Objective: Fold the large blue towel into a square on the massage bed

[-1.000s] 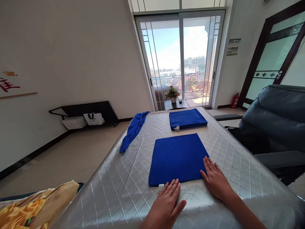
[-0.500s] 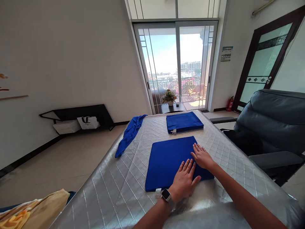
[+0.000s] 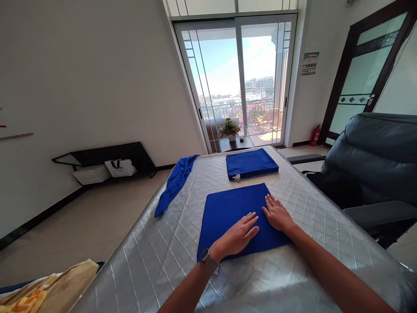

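A blue cloth [image 3: 228,208], flat and roughly rectangular, lies on the quilted silver surface [image 3: 156,248]. My left hand [image 3: 237,234], with a watch [image 3: 206,255] on its wrist, is over the middle of this cloth, fingers extended and thumb apart; whether it touches is hard to tell. My right hand [image 3: 276,212] rests flat on the cloth's right edge, fingers stretched out. Beyond it sits a neat stack of folded blue cloths [image 3: 252,163] with a small white tag. A crumpled blue cloth [image 3: 177,182] lies along the left edge of the surface.
A dark leather armchair [image 3: 384,152] stands close on the right. Past the far edge is a small table [image 3: 224,145] with a potted plant [image 3: 230,128]. A tan and orange blanket [image 3: 65,289] is at the lower left, and a black rack [image 3: 107,154] with white bags stands by the wall.
My left hand has moved left and slightly up over the cloth, its wrist turned. My right hand stays at the right edge. The view has shifted slightly.
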Demonstrator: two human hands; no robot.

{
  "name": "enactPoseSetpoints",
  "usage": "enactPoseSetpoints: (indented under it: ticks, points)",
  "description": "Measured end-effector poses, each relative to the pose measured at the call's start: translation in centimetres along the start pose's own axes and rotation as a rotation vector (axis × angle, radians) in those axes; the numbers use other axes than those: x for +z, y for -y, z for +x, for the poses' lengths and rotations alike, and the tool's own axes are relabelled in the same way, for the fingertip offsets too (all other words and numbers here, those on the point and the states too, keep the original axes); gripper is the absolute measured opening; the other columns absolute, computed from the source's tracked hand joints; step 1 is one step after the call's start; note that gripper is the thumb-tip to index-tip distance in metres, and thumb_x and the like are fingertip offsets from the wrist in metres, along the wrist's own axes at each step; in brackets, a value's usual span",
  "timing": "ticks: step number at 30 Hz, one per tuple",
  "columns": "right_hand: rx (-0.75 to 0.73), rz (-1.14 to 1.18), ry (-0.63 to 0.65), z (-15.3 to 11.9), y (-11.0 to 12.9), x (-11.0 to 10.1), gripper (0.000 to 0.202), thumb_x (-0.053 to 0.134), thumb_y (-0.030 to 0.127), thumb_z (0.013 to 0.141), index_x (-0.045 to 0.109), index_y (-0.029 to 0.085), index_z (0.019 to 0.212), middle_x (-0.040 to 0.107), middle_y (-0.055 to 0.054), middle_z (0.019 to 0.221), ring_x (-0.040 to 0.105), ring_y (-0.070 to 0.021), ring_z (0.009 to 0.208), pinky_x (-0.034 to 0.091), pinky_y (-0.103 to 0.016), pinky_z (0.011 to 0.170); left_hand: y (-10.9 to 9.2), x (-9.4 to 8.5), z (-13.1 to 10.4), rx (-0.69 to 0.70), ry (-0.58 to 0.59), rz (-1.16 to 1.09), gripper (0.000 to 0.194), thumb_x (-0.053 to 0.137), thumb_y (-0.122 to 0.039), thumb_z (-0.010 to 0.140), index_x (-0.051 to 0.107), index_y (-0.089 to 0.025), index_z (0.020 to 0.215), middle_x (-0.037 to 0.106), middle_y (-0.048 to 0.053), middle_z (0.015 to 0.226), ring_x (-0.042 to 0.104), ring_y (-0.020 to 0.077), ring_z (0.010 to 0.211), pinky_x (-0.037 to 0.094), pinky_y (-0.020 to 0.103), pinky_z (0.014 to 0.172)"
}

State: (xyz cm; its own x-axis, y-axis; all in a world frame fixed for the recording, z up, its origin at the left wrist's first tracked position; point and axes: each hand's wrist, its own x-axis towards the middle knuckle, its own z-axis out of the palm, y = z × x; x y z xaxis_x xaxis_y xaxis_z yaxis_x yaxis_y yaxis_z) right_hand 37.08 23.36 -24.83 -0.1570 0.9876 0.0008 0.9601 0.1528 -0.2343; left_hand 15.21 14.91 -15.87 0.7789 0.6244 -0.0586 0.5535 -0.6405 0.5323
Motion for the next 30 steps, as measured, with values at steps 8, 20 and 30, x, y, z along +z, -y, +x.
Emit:
enactPoseSetpoints:
  ticks: [8, 20, 30]
  points:
    - [0.003, -0.004, 0.002, -0.1, 0.0, 0.0, 0.073, 0.015, 0.049, 0.105, 0.018, 0.005, 0.162, 0.013, -0.01, 0.17, 0.009, -0.0204, 0.157, 0.008, -0.039, 0.127, 11.2, 1.9, -1.5, -0.455, -0.294, 0.421, 0.076, 0.019, -0.065, 0.103, 0.03, -0.014, 0.16, 0.026, 0.013, 0.167, 0.021, 0.0252, 0.155, 0.022, 0.048, 0.127]
    - [-0.024, -0.083, 0.04, 0.8, 0.1, -0.5, 0.072, 0.015, 0.047, 0.104, 0.02, 0.004, 0.162, 0.015, -0.012, 0.17, 0.011, -0.0227, 0.157, 0.01, -0.042, 0.126, 16.8, -0.6, -7.6, -0.716, -0.612, 0.408, 0.072, 0.012, -0.057, 0.105, 0.028, -0.013, 0.16, 0.035, 0.017, 0.164, 0.027, 0.0278, 0.154, 0.027, 0.052, 0.124]
    - [0.012, 0.002, 0.042, 8.3, 1.2, -1.5, 0.072, 0.014, 0.046, 0.104, 0.019, 0.005, 0.162, 0.015, -0.011, 0.17, 0.009, -0.0204, 0.157, 0.009, -0.039, 0.126, 14.0, 2.1, -3.9, -0.601, -0.54, 0.56, 0.068, 0.023, -0.055, 0.106, 0.038, -0.013, 0.157, 0.035, 0.013, 0.164, 0.031, 0.026, 0.153, 0.031, 0.048, 0.124]
